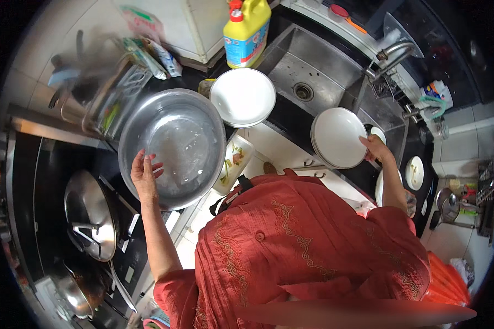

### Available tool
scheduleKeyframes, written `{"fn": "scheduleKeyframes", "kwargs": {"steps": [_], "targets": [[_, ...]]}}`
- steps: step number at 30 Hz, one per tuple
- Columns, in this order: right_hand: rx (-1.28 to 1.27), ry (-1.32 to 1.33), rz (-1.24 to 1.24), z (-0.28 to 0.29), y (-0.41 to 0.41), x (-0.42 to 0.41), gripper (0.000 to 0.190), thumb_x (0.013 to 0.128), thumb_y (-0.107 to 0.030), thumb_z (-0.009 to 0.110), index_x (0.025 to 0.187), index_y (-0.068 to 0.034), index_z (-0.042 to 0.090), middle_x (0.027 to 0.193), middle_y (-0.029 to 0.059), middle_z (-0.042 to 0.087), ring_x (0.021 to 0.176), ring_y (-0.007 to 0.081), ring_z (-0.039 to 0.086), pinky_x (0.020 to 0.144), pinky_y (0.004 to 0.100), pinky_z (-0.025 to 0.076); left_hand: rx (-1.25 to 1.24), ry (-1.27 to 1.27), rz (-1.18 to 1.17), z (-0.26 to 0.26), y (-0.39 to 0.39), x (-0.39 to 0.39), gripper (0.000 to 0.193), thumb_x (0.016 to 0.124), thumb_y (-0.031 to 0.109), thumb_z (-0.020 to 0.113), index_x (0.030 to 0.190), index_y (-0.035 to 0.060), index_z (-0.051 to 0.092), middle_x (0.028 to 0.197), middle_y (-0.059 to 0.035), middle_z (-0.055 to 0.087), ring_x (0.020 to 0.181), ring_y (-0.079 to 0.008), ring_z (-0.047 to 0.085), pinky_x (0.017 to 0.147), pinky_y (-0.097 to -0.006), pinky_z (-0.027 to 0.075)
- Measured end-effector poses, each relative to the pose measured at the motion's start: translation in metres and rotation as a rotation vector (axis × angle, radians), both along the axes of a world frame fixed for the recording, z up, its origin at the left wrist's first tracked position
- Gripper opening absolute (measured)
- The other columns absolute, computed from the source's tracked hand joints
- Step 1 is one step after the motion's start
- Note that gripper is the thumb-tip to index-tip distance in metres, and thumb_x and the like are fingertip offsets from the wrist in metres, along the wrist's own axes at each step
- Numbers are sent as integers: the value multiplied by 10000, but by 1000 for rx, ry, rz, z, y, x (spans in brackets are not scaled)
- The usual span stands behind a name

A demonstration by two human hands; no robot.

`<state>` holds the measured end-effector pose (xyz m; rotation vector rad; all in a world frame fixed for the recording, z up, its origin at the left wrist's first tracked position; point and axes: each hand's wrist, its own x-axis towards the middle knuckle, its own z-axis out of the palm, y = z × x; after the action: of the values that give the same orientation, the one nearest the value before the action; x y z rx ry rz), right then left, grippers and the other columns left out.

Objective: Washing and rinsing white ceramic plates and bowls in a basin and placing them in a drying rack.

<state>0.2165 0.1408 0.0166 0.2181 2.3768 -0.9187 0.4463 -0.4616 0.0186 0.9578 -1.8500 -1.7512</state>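
Observation:
My right hand (pixel 376 149) grips the edge of a stack of white plates (pixel 339 137), thumb on top and fingers under the rim. The stack is at the counter edge, in front of the double sink. My left hand (pixel 146 174) is over the near-left rim of a wide stainless steel basin (pixel 173 144), fingers apart and holding nothing. Whether it touches the rim, I cannot tell. Water drops and a wet sheen show inside the basin. Beside the basin is a stack of white bowls (pixel 243 96).
A yellow detergent jug (pixel 247 37) stands behind the bowls, near the stainless steel sink (pixel 313 61). On the left cooktop sits a wok (pixel 90 214) with its handle towards me. A white tray with food scraps (pixel 234 162) lies low between basin and cabinets. A soiled bowl (pixel 414 172) is on the right counter.

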Motion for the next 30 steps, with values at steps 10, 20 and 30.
{"fn": "scheduleKeyframes", "kwargs": {"steps": [10,20,30], "targets": [[277,727,571,31,-166,-90,480,819,-400,561,611,31,593,514,151,560,444,239,581,487,348,470,57,-47,74,-11,13,19,362,892,204,528,1217,60,464,967,-84,600,705,-145,613,577,-241,501],[-82,60,639,-53,-300,-145,333,837,-243,528,888,84,565,612,142,601,442,181,586,354,284,475,24,-115,66,-1,27,18,349,880,165,521,1205,42,480,950,-85,591,690,-145,613,572,-245,497],[-101,901,806,10,-282,-163,264,796,-195,539,770,65,582,626,175,583,496,251,605,378,349,472,-1,-88,73,-1,21,8,362,862,142,532,1194,5,489,982,-116,571,713,-167,626,578,-245,497]]}}
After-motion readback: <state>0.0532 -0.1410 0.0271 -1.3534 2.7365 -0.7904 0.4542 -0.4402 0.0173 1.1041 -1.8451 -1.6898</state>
